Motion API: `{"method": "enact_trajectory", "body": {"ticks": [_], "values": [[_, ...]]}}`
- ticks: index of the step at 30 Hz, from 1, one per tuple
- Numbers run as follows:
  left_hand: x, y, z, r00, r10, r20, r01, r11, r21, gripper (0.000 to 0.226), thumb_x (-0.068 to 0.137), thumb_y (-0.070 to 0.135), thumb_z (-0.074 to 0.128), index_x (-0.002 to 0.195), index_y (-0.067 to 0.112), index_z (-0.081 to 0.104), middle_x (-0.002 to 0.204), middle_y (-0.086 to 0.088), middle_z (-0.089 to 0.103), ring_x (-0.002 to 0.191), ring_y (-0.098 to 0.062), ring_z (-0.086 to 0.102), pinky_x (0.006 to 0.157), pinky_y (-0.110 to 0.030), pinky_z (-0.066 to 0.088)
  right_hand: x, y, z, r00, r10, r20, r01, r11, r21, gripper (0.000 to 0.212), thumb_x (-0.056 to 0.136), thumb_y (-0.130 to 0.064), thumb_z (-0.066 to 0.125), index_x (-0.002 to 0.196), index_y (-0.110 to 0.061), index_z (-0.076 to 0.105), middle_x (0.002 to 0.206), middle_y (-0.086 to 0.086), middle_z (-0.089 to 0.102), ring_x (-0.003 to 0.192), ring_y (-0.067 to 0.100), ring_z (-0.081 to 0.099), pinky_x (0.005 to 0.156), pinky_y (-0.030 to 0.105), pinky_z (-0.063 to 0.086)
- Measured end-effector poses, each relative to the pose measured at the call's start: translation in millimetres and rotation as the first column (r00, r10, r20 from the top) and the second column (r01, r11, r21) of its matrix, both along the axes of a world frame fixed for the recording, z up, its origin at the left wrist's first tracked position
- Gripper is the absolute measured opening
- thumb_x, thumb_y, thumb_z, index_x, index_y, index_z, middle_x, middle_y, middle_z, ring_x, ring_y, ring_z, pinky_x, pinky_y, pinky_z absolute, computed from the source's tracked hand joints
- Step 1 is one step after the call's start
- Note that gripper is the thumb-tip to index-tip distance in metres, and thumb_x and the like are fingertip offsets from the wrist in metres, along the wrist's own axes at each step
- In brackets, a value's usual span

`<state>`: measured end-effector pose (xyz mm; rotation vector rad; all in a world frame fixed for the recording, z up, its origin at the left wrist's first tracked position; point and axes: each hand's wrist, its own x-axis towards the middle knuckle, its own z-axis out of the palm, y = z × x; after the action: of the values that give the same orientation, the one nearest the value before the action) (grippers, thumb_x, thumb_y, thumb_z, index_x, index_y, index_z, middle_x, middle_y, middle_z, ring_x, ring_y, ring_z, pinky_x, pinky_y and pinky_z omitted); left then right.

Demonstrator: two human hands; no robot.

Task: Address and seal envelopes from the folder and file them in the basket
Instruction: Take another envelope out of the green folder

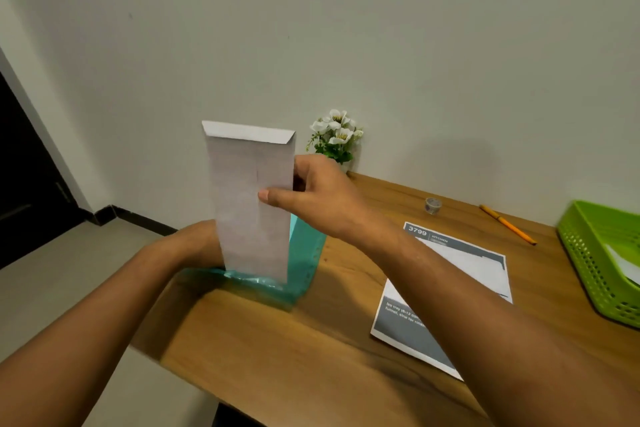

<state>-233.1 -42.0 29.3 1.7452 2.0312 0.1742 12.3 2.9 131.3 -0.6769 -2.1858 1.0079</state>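
Two hands are working at the left end of the table (pixel 277 357). The right hand (pixel 322 198) is pinching a white envelope (pixel 252 201) by its right edge, holding it upright, flap at the top, over the teal folder (pixel 306 253). The envelope is hiding the fingers of the left hand (pixel 194 243), so its grip cannot be told. A printed sheet (pixel 450 284) is lying mid-table. A tape roll (pixel 433 205) and an orange pen (pixel 507 224) are lying near the back edge. Flowers (pixel 337 139) are standing against the wall. The green basket (pixel 588 253) is sitting at the right edge.
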Motion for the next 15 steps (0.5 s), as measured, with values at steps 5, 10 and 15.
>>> {"method": "enact_trajectory", "body": {"ticks": [5,10,15], "values": [[13.7,13.8,34.1,0.993,-0.104,-0.05,0.099,0.991,-0.096,0.035,0.095,0.039,0.07,0.129,0.035,0.062,0.124,0.014,0.059,0.114,-0.006,0.056,0.105,-0.032,0.045,32.2,12.7,23.6,0.992,-0.068,-0.109,0.077,0.993,0.087,0.019,0.095,-0.013,0.074,0.113,-0.017,0.077,0.103,-0.006,0.078,0.091,0.013,0.075,0.084,0.04,0.063],[41.2,41.1,53.8,0.989,-0.101,0.111,0.056,0.934,0.353,0.021,0.099,0.037,0.064,0.12,0.041,0.063,0.11,0.007,0.073,0.096,-0.005,0.067,0.096,-0.039,0.057,77.7,38.7,15.1,0.961,-0.246,-0.126,0.266,0.948,0.173,0.024,0.096,-0.012,0.072,0.12,-0.014,0.076,0.096,-0.016,0.07,0.078,-0.014,0.061,0.07,0.011,0.049],[118.4,63.3,69.2,0.634,-0.15,0.759,-0.093,0.959,0.267,0.044,0.1,0.059,0.04,0.127,0.03,0.061,0.101,-0.013,0.076,0.088,-0.025,0.072,0.083,-0.044,0.059,123.9,61.8,-11.4,0.896,-0.426,-0.125,0.441,0.886,0.145,0.018,0.097,-0.014,0.073,0.114,-0.013,0.077,0.104,-0.004,0.071,0.088,0.004,0.062,0.078,0.028,0.054]]}}
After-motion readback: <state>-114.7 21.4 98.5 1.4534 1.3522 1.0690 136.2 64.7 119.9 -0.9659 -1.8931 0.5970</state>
